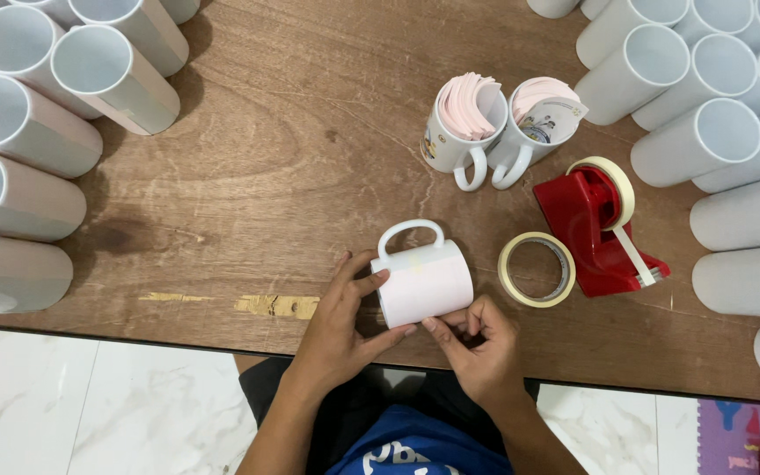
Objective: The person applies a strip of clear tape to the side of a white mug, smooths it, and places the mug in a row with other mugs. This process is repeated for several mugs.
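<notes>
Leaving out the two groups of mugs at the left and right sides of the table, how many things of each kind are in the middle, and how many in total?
Held mug: 1
Mugs with pink sheets: 2
Loose tape roll: 1
Tape roll on dispenser: 1
Red dispenser: 1
Total: 6

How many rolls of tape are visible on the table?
2. One cream roll of masking tape lies flat on the wooden table; another cream roll sits mounted on the red tape dispenser. More may be hidden.
</notes>
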